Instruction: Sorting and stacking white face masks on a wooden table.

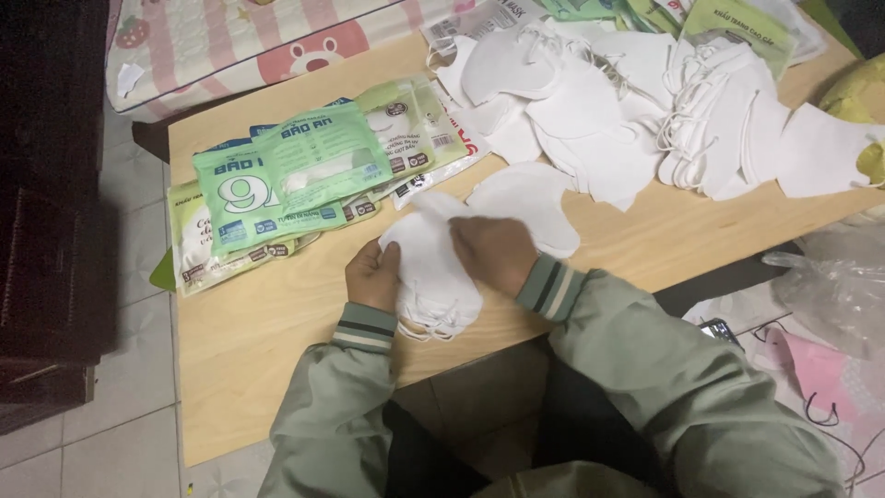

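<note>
Both hands closed on a small stack of white masks (pixel 431 267) at the near edge of the wooden table (pixel 267 341): left hand (pixel 373 275) grips its left side, right hand (pixel 493 251) pinches the top from the right, ear loops hanging off the near end. Just past it lies one loose white mask (pixel 533 198), with green mask packets (pixel 295 175) fanned out to the left. Far right: big pile of loose masks (pixel 664 101), clear plastic bag (pixel 834 286) off the table's right side.

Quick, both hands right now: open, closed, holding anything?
Left hand: closed on the left edge of the stack of white masks.
Right hand: closed over the top of the same stack, pressing it on the wooden table.
</note>
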